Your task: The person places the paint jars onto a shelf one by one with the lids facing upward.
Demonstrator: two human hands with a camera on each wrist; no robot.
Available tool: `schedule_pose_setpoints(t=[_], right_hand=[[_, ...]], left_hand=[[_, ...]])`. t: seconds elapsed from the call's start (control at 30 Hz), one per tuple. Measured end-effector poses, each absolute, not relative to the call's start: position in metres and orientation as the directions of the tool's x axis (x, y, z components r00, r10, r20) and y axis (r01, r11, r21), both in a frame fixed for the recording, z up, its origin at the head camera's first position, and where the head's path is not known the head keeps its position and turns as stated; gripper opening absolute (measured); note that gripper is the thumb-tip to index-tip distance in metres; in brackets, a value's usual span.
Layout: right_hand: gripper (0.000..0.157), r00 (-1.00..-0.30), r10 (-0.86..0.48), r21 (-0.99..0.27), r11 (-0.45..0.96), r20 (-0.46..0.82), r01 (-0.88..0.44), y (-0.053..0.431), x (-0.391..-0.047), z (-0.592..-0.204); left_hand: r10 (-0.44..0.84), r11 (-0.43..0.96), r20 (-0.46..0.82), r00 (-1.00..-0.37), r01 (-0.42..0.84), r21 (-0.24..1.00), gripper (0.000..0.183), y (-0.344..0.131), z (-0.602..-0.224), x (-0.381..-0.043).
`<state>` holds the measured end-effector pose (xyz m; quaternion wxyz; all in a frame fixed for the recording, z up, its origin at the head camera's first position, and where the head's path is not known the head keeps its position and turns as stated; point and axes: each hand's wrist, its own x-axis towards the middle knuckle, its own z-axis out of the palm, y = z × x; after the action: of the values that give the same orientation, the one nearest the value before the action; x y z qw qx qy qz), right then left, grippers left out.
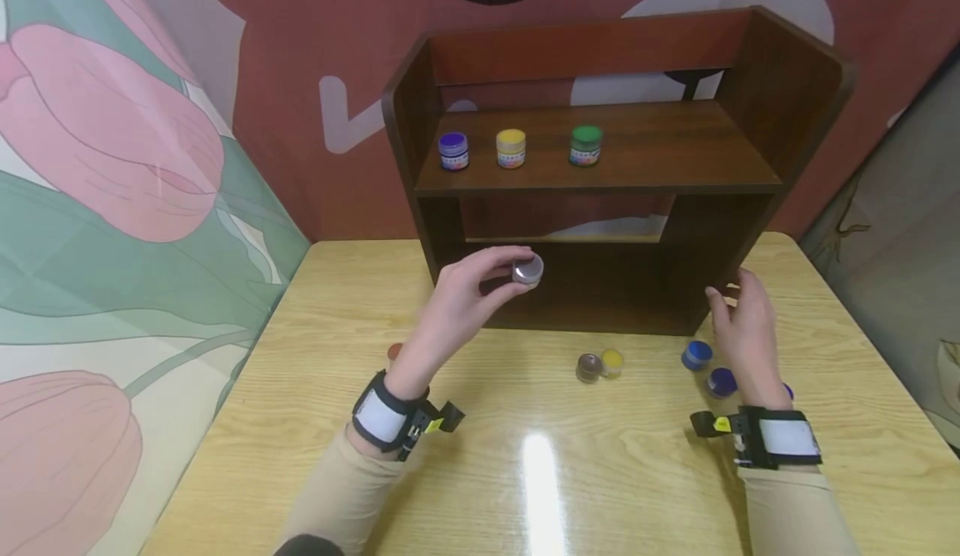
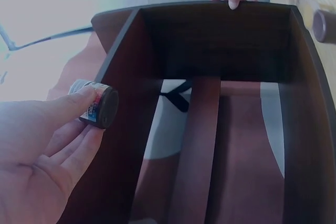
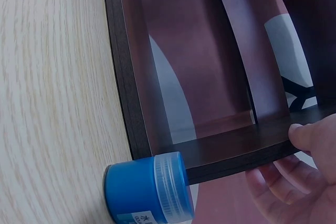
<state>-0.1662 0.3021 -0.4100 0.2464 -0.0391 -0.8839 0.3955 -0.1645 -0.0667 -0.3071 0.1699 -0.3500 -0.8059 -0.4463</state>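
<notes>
A small dark paint jar point(image 1: 528, 271) with a coloured label point(image 2: 93, 109) is pinched between the thumb and fingers of my left hand point(image 1: 465, 298), in front of the upper board. The dark brown wooden shelf point(image 1: 592, 329) stands on the table. At its right side panel point(image 3: 236, 169), my right hand point(image 1: 744, 331) grips the front edge, thumb point(image 3: 300, 136) on the inner side and fingers outside. On the upper board sit a purple paint jar point(image 1: 453, 152), a yellow paint jar point(image 1: 511, 149) and a green paint jar point(image 1: 585, 146).
On the wooden table point(image 1: 510, 423), a brown jar point(image 1: 588, 368) and a yellow-lidded jar point(image 1: 612, 363) stand side by side before the shelf. Several blue jars point(image 1: 697, 355) lie near my right wrist, one partly hidden. A red jar point(image 1: 394, 351) shows behind my left wrist.
</notes>
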Motion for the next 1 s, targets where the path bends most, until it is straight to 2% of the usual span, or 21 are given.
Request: schedule_pose_setpoints(t=[0.23,1.0], right_hand=[[0.046,-0.871,0.266,-0.718,0.684,0.412,-0.131,0.303,-0.167,-0.411],[0.047,-0.877,0.269,-0.722,0.681,0.398,-0.119,0.304,-0.168,-0.413]], left_hand=[[0.406,0.329,0.642,-0.651,0.759,0.562,0.040,-0.050,-0.296,-0.164],[0.341,0.301,0.729,-0.593,0.804,0.513,0.039,-0.010,-0.270,-0.174]])
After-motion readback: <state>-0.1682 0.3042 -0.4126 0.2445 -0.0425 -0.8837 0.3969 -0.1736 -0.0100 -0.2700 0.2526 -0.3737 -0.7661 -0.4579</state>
